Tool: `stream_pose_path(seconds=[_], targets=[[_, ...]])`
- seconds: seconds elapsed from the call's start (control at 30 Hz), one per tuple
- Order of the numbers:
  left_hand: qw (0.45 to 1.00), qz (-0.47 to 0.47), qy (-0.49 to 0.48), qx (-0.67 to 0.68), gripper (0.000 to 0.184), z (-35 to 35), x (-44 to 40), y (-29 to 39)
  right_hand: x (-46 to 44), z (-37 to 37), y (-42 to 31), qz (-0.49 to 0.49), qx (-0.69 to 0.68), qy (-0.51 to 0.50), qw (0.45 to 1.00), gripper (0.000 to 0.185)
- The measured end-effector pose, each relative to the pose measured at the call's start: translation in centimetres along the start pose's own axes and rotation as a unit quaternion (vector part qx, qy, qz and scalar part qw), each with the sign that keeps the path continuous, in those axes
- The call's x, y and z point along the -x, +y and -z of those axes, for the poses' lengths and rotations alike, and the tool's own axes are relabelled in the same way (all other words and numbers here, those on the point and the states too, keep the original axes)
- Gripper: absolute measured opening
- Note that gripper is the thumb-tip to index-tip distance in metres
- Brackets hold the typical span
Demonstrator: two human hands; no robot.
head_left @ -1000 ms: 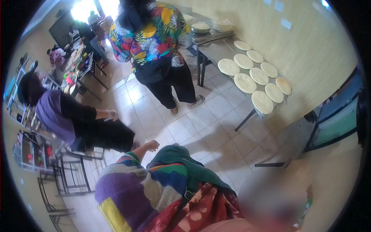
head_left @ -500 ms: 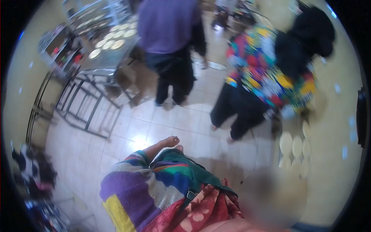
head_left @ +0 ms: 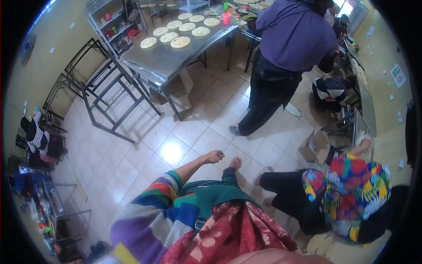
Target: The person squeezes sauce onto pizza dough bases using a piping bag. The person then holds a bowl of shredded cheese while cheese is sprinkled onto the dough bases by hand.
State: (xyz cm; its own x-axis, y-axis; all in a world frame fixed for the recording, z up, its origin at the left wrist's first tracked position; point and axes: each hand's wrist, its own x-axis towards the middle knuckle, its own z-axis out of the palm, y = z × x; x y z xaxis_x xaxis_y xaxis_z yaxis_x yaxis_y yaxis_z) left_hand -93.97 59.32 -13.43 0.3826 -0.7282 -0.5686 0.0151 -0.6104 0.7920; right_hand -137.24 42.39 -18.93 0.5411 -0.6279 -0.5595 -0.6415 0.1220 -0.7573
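Observation:
My left hand point(head_left: 215, 156) hangs in front of my body over the tiled floor, its fingers curled; whether anything small is inside them is too small to tell. It extends from a striped multicoloured sleeve point(head_left: 145, 211) beside my green apron point(head_left: 215, 191). My right hand does not show. Farther ahead, several round flat breads point(head_left: 180, 42) with a pale, uneven top lie on a metal table point(head_left: 145, 66). A red cup point(head_left: 227, 18) stands near that table's right corner.
A person in purple point(head_left: 292, 35) walks ahead; another in a floral top point(head_left: 351, 189) is close at right. Empty metal frames point(head_left: 110, 101) stand at left. An open cardboard box point(head_left: 314, 147) sits on the floor. Other people are at the far right and left.
The view has swung left, bringing the metal table and frames nearer the centre. The floral-topped person has shifted to the lower right of view. My left hand has moved rightward in the picture.

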Motion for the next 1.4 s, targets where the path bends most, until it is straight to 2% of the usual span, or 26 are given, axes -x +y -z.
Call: stream_pose_path(seconds=[0.07,0.13,0.17,0.2,0.23,0.27,0.3,0.33,0.37,0.43,0.47,0.5,0.6,0.67,0.77,0.83,0.9,1.0,1.1,1.2,1.3,1.4], targets=[[0.992,0.082,0.007,0.092,0.038,2.2,-2.3,-0.2,-4.8,0.4,0.0,0.002,-0.009,-0.009,1.0,0.025],[0.98,0.109,0.049,0.163,0.035,5.0,-5.0,-4.0,-10.1,0.9,-4.4,-0.075,-0.043,-0.038,0.996,0.024],[0.978,0.088,0.109,0.152,0.033,6.3,-6.0,-6.7,-12.7,1.7,-7.9,-0.065,-0.029,-0.048,0.996,0.024],[0.973,0.088,0.206,0.056,0.031,7.1,-6.7,-10.3,-14.9,2.5,-12.2,-0.055,-0.015,-0.057,0.997,0.024],[0.947,0.105,0.3,-0.041,0.029,8.0,-7.3,-13.5,-16.6,3.2,-16.6,0.003,0.024,-0.062,0.998,0.024],[0.932,0.133,0.252,-0.222,0.029,9.3,-5.9,-13.7,-18.8,3.8,-20.1,0.063,0.064,-0.067,0.994,0.024],[0.936,0.2,0.284,-0.056,0.03,10.0,-5.3,-12.9,-22.7,4.0,-22.6,0.064,0.021,-0.072,0.995,0.025],[0.909,0.256,0.309,0.113,0.032,11.1,-4.9,-11.7,-28.4,3.7,-24.9,0.071,-0.023,-0.081,0.994,0.026],[0.853,0.307,0.321,0.277,0.034,12.5,-4.1,-10.5,-33.4,3.0,-26.6,0.069,-0.07,-0.093,0.991,0.028],[0.815,0.267,0.35,0.377,0.037,12.4,-2.1,-7.8,-41.0,2.3,-34.3,0.223,0.104,-0.08,0.966,0.022],[0.794,0.259,0.366,0.41,0.037,12.5,-2.1,-6.2,-42.2,1.2,-41.0,0.231,0.09,-0.08,0.965,0.022],[0.773,0.243,0.386,0.44,0.037,13.3,-2.7,-4.6,-46.6,0.0,-44.2,0.229,0.072,-0.104,0.965,0.023],[0.713,0.193,0.385,0.554,0.043,15.5,-5.4,-1.6,-51.5,-4.1,-57.8,0.219,-0.038,-0.184,0.958,0.026],[0.676,0.169,0.383,0.607,0.045,18.2,-8.7,0.5,-53.5,-7.0,-64.9,0.215,-0.033,-0.222,0.951,0.031],[0.697,0.112,0.352,0.614,0.044,25.5,-15.3,3.9,-56.7,-10.8,-72.1,0.197,-0.109,-0.305,0.926,0.034],[0.71,0.09,0.347,0.606,0.04,32.0,-19.7,8.3,-59.1,-12.6,-75.0,0.148,-0.164,-0.33,0.918,0.038],[0.729,-0.022,0.288,0.62,0.036,38.6,-24.4,9.8,-61.8,-13.9,-77.2,0.103,-0.201,-0.341,0.913,0.041],[0.75,-0.062,0.262,0.605,0.037,48.6,-30.1,19.4,-67.2,-16.0,-80.0,0.058,-0.23,-0.327,0.915,0.048],[0.783,-0.066,0.226,0.575,0.041,55.8,-36.7,24.4,-71.6,-18.0,-81.8,0.035,-0.289,-0.344,0.893,0.051],[0.789,-0.098,0.194,0.574,0.042,62.0,-44.1,28.0,-76.8,-20.5,-83.8,0.003,-0.323,-0.365,0.873,0.056],[0.757,-0.111,0.205,0.611,0.05,67.1,-50.9,30.2,-81.9,-24.0,-88.0,-0.001,-0.321,-0.401,0.858,0.059],[0.671,-0.096,0.24,0.695,0.066,71.4,-56.8,31.0,-88.5,-28.4,-92.5,-0.024,-0.322,-0.423,0.847,0.061]])
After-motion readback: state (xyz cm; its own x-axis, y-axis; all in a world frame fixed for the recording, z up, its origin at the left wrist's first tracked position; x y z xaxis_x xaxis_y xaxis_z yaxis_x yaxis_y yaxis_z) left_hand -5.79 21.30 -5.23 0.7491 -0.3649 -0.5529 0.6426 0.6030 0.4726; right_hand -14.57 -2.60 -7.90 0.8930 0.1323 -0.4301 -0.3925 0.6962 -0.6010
